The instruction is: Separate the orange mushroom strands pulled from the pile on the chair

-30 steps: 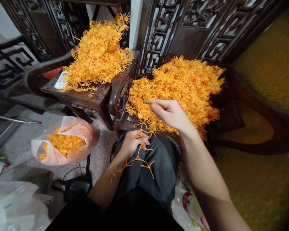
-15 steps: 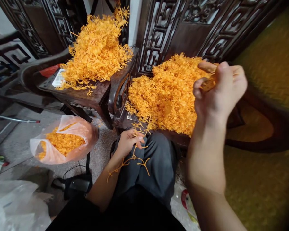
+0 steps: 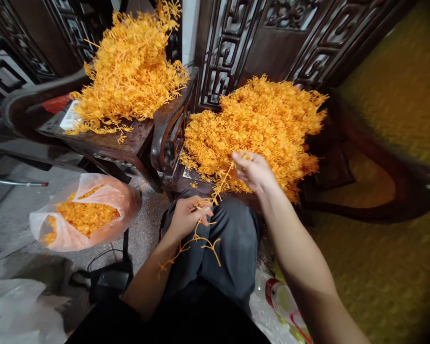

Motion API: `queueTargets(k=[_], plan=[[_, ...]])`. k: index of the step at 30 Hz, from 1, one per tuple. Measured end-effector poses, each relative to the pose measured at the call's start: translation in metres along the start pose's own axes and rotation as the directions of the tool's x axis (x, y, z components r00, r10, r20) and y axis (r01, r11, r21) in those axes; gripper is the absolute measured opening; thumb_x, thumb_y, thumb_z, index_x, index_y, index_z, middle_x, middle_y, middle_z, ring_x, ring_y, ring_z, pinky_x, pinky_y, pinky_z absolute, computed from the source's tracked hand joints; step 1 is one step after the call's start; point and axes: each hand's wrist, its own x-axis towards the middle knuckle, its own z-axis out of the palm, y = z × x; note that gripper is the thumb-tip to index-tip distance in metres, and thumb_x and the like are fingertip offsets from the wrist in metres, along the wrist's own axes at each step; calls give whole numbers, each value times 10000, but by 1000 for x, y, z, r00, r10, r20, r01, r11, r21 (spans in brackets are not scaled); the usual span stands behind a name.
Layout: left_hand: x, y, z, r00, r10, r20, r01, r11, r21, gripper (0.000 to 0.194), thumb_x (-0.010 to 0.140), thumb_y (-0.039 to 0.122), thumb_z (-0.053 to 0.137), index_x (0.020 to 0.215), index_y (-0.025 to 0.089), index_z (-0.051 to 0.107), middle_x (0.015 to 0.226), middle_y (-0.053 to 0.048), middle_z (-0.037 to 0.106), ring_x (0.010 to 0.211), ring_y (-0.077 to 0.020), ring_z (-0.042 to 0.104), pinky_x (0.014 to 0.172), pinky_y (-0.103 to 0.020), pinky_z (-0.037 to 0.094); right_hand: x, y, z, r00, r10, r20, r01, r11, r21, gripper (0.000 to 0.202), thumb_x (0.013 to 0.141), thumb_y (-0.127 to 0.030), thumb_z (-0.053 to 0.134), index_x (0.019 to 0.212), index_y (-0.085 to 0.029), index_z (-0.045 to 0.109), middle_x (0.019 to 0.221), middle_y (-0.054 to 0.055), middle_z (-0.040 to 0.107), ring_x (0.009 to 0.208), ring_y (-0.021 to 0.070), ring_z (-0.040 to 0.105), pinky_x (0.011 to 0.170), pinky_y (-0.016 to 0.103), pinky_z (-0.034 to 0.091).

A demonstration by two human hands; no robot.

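A thin, branching orange strand [image 3: 197,236] hangs over my dark trousers, and my left hand [image 3: 189,215] pinches its upper part above the lap. My right hand [image 3: 251,171] is closed on the upper end of an orange strand, in front of a large pile of curly orange pieces [image 3: 265,124] on a dark wooden chair. Whether anything else lies inside the right fingers is hidden. Further left, a taller heap of orange strands [image 3: 132,71] rests on a second wooden seat.
A pinkish plastic bag [image 3: 129,196] with orange bits stands on the floor at the left, near a black bag [image 3: 111,279]. Whitish plastic [image 3: 14,306] lies lower left. A clear container [image 3: 283,301] is beside my right leg. Carved chair backs rise behind.
My right hand has come down and left from above the pile's right side to the strand near my left hand. The view has shifted slightly; my left hand still pinches the strand.
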Motion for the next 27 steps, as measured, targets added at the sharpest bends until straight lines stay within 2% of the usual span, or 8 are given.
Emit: queueTargets(k=[3, 6, 8, 10, 13, 19, 23, 27], plan=[[-2, 1, -2, 1000, 12, -7, -12, 1000, 8, 251, 790, 373, 781, 826, 125, 762, 640, -37, 738, 478, -126, 637, 596, -262, 511, 10, -12, -8, 963, -199, -184, 216, 973, 81, 698, 630, -639, 914, 726, -226, 359, 545, -104, 323, 426, 37, 298, 374, 167, 182], [-4, 1, -4, 1000, 4, 9, -4, 1000, -25, 244, 791, 364, 783, 835, 125, 767, 662, -41, 750, 468, -123, 635, 591, -263, 511, 6, -21, -18, 913, -297, -280, 303, 953, -21, 629, 686, -700, 852, 795, -227, 452, 637, -59, 488, 451, 57, 419, 365, 177, 215], [-4, 0, -5, 1000, 3, 21, -3, 1000, -28, 230, 797, 356, 779, 839, 130, 768, 674, -43, 757, 470, -124, 638, 597, -265, 515, -3, -20, -19, 953, -221, -208, 197, 972, -131, 589, 726, -717, 817, 828, -214, 526, 655, -35, 524, 439, 60, 419, 358, 192, 202], [-4, 0, -5, 999, 8, 35, -7, 1000, -4, 215, 811, 347, 768, 833, 133, 769, 622, -34, 736, 483, -131, 645, 621, -267, 520, -11, -12, -15, 997, -21, -71, 6, 979, -206, 610, 733, -754, 790, 796, -197, 547, 592, -42, 465, 404, 45, 338, 357, 198, 152], [-4, -2, -5, 999, 9, 47, -10, 1000, 27, 204, 828, 341, 753, 808, 138, 763, 584, -29, 717, 494, -128, 640, 644, -263, 513, -13, -1, -7, 977, 192, 96, -172, 968, -184, 635, 679, -750, 831, 778, -195, 539, 541, -71, 388, 391, 32, 264, 370, 191, 102], [-7, -4, -7, 999, 7, 47, -8, 999, 35, 215, 829, 358, 744, 815, 143, 758, 582, -31, 722, 512, -142, 644, 651, -270, 506, 2, -18, -20, 978, -147, -148, 166, 978, 123, 518, 743, -613, 835, 833, -226, 502, 553, -102, 289, 415, 42, 182, 363, 193, 117], [-5, -3, -6, 999, 12, 39, -13, 999, 31, 212, 820, 356, 744, 781, 148, 746, 556, -31, 709, 542, -152, 658, 687, -279, 515, -12, -17, -23, 997, 68, 32, -67, 996, -53, 611, 740, -747, 789, 918, -201, 579, 585, -71, 378, 410, 41, 230, 368, 211, 59], [-4, -4, -5, 998, 7, 63, -10, 999, 39, 204, 825, 345, 737, 771, 148, 743, 592, -39, 727, 515, -137, 634, 666, -274, 501, -16, 5, -11, 938, 252, 236, -251, 967, -33, 632, 670, -703, 869, 818, -199, 517, 568, -84, 366, 420, 19, 189, 379, 189, 64]])
